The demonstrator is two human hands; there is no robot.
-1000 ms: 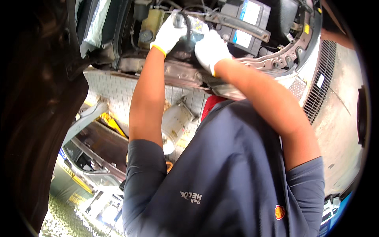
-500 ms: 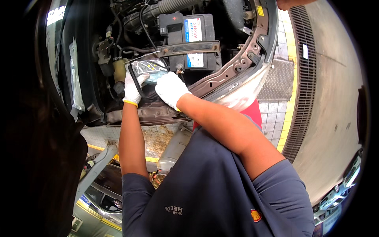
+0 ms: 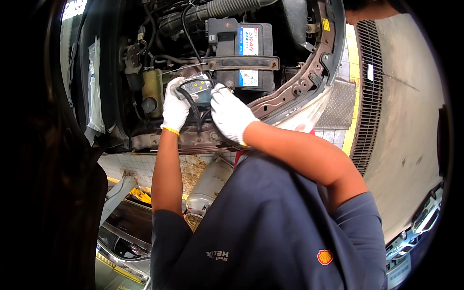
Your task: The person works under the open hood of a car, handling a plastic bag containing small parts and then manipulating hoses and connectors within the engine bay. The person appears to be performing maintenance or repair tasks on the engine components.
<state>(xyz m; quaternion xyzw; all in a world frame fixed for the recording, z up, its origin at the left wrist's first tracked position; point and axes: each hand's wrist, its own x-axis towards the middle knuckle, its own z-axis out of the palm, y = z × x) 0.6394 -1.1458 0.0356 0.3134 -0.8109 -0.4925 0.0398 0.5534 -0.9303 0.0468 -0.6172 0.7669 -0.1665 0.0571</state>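
Between left hand (image 3: pixel 176 108) and right hand (image 3: pixel 231 113), near the car battery (image 3: pixel 248 44): yellow-dotted grey-blue panel (image 3: pixel 196 87); probably light, stiff, slick (hold by side edges); can't tell whether either hand's fingers are clamped

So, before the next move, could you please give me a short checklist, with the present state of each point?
1. Left hand and right hand gloved: ok.
2. Left hand at the grey object: ok, at its left side.
3. Right-hand grip: cannot tell, fingertips' contact unclear.
4. Black cable away from left hand: not ok, it runs close by.
5. Bracket across battery: ok; tightness cannot tell.
6. Cap on tank: ok.
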